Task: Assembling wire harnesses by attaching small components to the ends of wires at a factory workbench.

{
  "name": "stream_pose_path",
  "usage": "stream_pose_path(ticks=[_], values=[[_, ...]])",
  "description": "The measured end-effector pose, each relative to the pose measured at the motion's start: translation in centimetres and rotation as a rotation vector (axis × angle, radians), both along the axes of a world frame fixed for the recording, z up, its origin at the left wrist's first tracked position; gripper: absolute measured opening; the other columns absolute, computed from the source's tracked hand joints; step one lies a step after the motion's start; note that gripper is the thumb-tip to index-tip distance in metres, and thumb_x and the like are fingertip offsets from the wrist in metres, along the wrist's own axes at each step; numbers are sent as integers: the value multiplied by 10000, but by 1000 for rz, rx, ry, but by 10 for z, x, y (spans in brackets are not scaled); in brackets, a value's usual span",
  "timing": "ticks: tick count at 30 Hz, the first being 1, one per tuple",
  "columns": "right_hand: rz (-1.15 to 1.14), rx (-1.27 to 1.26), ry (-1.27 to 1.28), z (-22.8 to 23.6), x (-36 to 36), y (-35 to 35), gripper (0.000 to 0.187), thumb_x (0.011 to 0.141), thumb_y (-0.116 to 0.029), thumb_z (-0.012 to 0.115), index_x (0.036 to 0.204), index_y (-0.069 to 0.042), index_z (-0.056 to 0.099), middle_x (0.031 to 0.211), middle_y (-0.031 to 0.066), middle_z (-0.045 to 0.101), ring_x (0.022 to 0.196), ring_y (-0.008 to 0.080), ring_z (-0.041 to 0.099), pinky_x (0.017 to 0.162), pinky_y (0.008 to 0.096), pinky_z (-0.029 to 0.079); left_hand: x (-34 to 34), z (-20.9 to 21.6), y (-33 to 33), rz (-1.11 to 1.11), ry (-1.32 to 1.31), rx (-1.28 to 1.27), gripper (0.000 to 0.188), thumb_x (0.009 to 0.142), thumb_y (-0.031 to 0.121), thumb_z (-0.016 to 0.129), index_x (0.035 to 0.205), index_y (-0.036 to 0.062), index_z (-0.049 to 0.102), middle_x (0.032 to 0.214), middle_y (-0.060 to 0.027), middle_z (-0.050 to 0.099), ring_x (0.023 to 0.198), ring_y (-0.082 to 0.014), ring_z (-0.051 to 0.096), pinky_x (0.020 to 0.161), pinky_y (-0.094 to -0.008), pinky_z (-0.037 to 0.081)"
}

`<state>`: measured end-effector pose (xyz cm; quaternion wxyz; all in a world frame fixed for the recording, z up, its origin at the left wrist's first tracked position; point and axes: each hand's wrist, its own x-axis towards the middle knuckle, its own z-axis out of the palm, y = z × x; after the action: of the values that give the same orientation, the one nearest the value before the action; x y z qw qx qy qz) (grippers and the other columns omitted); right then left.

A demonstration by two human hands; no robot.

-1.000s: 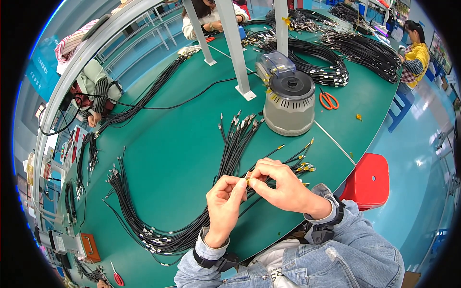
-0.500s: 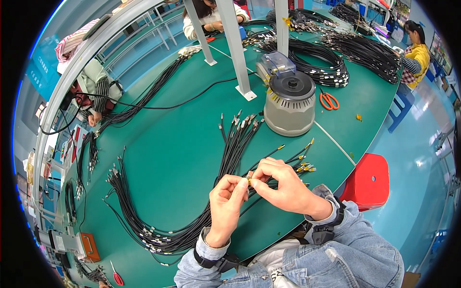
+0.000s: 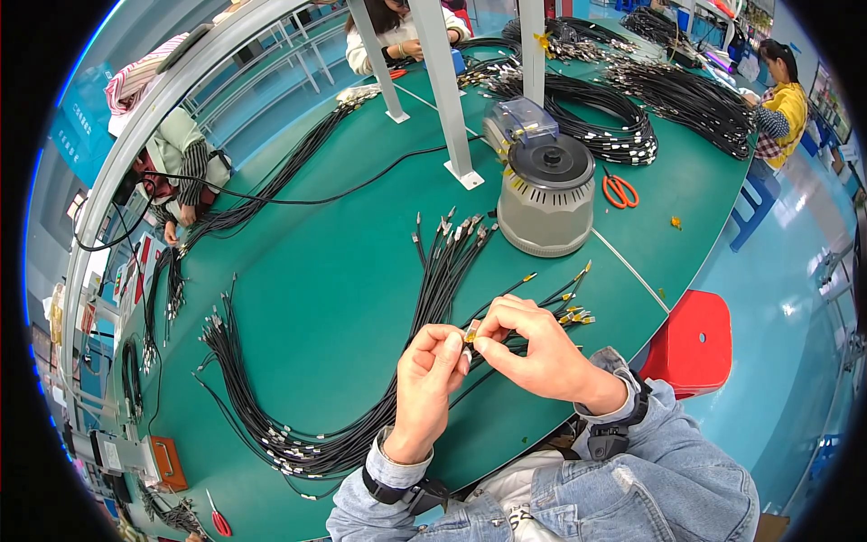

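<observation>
Between my fingertips is a cable's metal connector end (image 3: 471, 331) with a bit of amber tape on it. My left hand (image 3: 426, 379) pinches this cable end from the left, thumb against fingers. From the right, my right hand (image 3: 540, 350) closes thumb and forefinger on the tape; its fingers partly cover the connector. Under and around both hands runs a curved bundle of black cables (image 3: 361, 423) with silver ends. Just beyond my right hand lie several cable ends wrapped in yellow tape (image 3: 574, 316).
A round grey tape dispenser (image 3: 546, 199) stands ahead, beside metal posts (image 3: 449, 99). Orange-handled scissors (image 3: 619, 190) lie to its right. More coiled black cables (image 3: 601, 117) fill the far table. A red stool (image 3: 691, 343) is at right. Co-workers sit around the table.
My right fingers have shifted slightly on the cable end, and more of the amber tape shows between my fingertips. Both hands stay in nearly the same place.
</observation>
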<state>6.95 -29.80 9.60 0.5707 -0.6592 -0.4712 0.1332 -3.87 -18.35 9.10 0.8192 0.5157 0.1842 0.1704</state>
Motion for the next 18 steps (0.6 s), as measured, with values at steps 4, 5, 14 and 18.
stream_pose_path(ticks=[4,5,14,18], values=[[13,8,13,3,-1,-3,85,782,-67,603,740,-12,552,701,40,538,681,151,488,691,293,364,-1,-3,1,29,-15,67,132,916,149,513,923,25,557,651,23,505,466,-1,296,410,-162,198],[28,6,26,6,-1,-4,85,781,-68,606,744,-12,554,699,39,538,679,150,489,688,291,363,-2,-5,2,38,-19,92,140,916,150,513,936,21,561,654,25,506,468,-1,295,411,-162,196],[10,-28,-85,5,3,-3,80,770,-74,621,755,-10,575,681,37,543,668,149,497,667,291,367,-1,-7,1,4,-20,118,146,917,145,511,947,14,569,659,24,503,470,-2,292,409,-165,188],[-10,-52,-75,6,2,-3,81,767,-72,622,750,-4,580,682,41,546,659,146,504,658,287,379,-1,-5,0,2,-23,117,141,916,142,513,942,15,569,654,22,501,467,-3,290,408,-168,185]])
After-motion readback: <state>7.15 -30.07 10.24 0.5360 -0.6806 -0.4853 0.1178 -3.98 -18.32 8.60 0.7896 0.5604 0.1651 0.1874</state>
